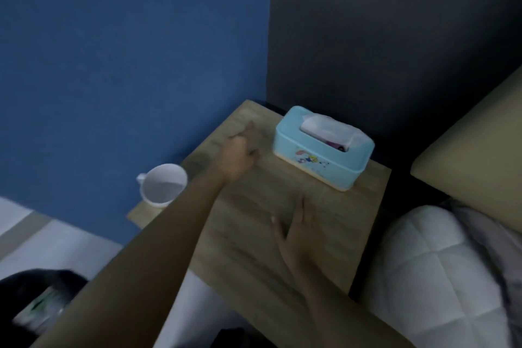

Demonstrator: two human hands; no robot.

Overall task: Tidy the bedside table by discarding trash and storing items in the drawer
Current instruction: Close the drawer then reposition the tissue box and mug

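Observation:
The wooden bedside table (254, 234) fills the middle of the view. A light blue tissue box (319, 158) with a white tissue sticking out stands at its far right corner. A white mug (162, 186) sits at the table's left edge, its handle to the left. My left hand (240, 152) reaches across the table's far left part, index finger stretched out and the other fingers curled, holding nothing that I can see. My right hand (296, 226) lies flat on the tabletop in front of the tissue box, fingers spread.
A blue wall stands behind the table on the left and a dark wall on the right. A bed with a white quilt (440, 271) and a tan headboard (474, 150) borders the table's right side. A black trash bag (42, 299) with some packaging in it lies at the lower left.

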